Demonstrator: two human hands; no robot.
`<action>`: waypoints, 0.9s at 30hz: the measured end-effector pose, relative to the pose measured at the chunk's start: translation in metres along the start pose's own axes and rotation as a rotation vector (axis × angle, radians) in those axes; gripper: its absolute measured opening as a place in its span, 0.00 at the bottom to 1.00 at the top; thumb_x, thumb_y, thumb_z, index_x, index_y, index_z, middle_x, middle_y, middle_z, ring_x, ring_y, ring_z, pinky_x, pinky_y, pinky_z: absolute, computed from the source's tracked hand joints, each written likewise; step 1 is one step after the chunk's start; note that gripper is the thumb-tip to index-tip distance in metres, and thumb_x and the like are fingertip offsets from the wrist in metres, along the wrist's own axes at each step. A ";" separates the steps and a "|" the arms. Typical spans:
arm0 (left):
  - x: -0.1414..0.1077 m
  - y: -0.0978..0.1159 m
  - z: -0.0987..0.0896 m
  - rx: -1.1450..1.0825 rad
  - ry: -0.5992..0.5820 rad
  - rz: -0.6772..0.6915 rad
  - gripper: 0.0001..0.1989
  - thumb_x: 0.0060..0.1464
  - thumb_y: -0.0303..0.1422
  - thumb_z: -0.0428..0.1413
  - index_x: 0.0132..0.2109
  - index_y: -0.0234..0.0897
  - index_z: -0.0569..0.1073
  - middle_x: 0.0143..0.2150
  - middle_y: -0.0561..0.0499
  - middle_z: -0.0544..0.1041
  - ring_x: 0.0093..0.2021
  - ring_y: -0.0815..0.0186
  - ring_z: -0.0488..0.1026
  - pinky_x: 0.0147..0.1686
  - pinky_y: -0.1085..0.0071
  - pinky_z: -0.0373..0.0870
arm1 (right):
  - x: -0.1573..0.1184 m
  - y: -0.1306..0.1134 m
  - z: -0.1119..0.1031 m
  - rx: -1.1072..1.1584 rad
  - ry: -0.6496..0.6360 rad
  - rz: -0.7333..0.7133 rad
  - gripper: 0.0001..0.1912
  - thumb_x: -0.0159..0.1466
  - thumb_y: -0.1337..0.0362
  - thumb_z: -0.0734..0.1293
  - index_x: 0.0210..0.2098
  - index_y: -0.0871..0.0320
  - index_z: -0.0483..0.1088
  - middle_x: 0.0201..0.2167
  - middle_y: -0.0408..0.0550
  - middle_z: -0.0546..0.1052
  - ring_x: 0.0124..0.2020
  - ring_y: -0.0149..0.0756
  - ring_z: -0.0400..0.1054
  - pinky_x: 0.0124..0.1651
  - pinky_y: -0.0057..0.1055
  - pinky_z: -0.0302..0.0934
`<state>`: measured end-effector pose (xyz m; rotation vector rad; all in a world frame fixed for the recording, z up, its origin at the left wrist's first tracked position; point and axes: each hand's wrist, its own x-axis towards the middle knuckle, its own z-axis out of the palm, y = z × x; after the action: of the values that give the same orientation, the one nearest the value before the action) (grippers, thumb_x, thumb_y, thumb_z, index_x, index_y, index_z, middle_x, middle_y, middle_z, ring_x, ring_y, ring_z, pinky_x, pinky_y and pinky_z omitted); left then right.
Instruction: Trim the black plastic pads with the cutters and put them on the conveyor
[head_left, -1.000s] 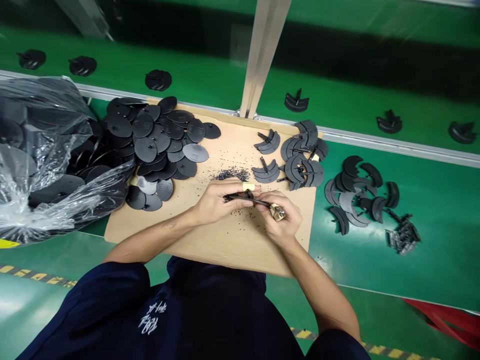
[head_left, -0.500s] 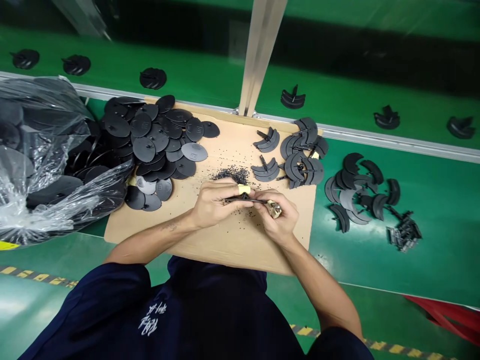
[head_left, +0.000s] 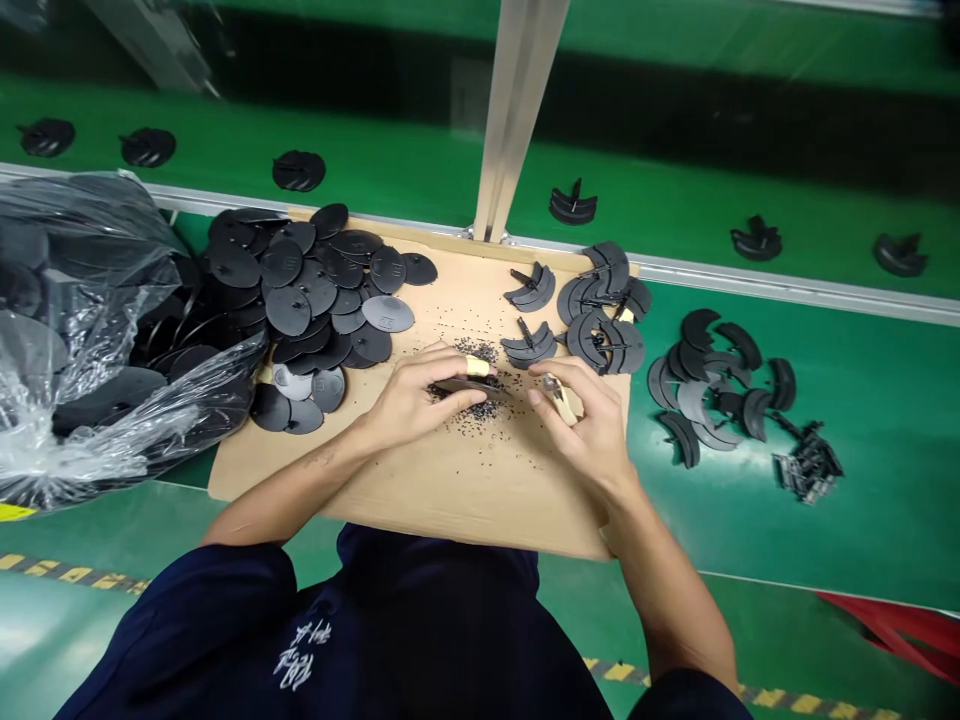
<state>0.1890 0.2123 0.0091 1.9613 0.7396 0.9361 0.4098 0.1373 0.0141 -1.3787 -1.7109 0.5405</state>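
Observation:
My left hand (head_left: 420,395) pinches a dark oval disc (head_left: 472,385) edge-on between thumb and fingers. A yellow band covers one of its fingertips. To its right, my right hand (head_left: 589,420) is apart from the disc, with thumb and index finger separated. Within its curled fingers sits a small cream and silvery-grey thing (head_left: 556,398), whose kind I cannot make out. Tiny black bits (head_left: 487,410) are scattered below the hands on a cardboard sheet (head_left: 420,485).
Black oval discs (head_left: 315,290) are heaped at left beside a clear plastic bag (head_left: 97,330) of more. Curved black parts with stems (head_left: 604,335) lie at right, near loose curved pieces (head_left: 705,375) and small black clips (head_left: 810,465). A metal post (head_left: 517,120) stands behind.
My right hand has drawn away to the right from the disc, its thumb and index finger parting. My left hand keeps the disc, now tilted differently and slightly further left.

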 end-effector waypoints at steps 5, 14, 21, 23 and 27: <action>0.000 -0.006 0.000 0.004 -0.033 0.075 0.09 0.62 0.36 0.62 0.47 0.38 0.81 0.38 0.49 0.82 0.37 0.68 0.76 0.40 0.69 0.75 | 0.006 0.004 -0.004 -0.319 -0.156 -0.164 0.13 0.68 0.67 0.62 0.50 0.56 0.71 0.42 0.52 0.77 0.39 0.42 0.68 0.41 0.39 0.61; -0.004 -0.007 0.001 -0.013 -0.017 0.121 0.09 0.60 0.34 0.64 0.47 0.37 0.81 0.38 0.48 0.82 0.38 0.68 0.77 0.39 0.69 0.76 | 0.007 0.002 -0.005 -0.539 -0.158 -0.267 0.11 0.69 0.67 0.61 0.47 0.60 0.72 0.36 0.50 0.75 0.34 0.38 0.60 0.36 0.34 0.54; -0.004 -0.011 0.001 -0.040 -0.033 0.182 0.10 0.59 0.33 0.65 0.48 0.38 0.81 0.37 0.48 0.83 0.38 0.67 0.77 0.39 0.67 0.76 | 0.013 -0.004 -0.011 -0.687 -0.212 -0.352 0.08 0.71 0.67 0.62 0.41 0.60 0.73 0.29 0.48 0.73 0.32 0.38 0.58 0.34 0.33 0.52; -0.005 -0.013 0.002 -0.062 -0.039 0.179 0.10 0.59 0.33 0.65 0.47 0.38 0.81 0.37 0.48 0.83 0.37 0.67 0.77 0.38 0.67 0.76 | 0.013 -0.004 -0.010 -0.736 -0.212 -0.376 0.09 0.69 0.71 0.61 0.36 0.59 0.73 0.27 0.47 0.72 0.30 0.36 0.58 0.33 0.32 0.52; -0.007 -0.014 0.003 -0.117 -0.044 0.134 0.08 0.59 0.33 0.65 0.45 0.36 0.82 0.36 0.48 0.82 0.35 0.68 0.77 0.34 0.71 0.75 | 0.010 0.002 -0.006 -0.727 -0.216 -0.360 0.13 0.66 0.76 0.59 0.31 0.57 0.71 0.24 0.44 0.70 0.27 0.34 0.56 0.31 0.31 0.49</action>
<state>0.1858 0.2127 -0.0066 1.9402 0.5222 0.9894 0.4152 0.1464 0.0193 -1.4617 -2.4053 -0.1728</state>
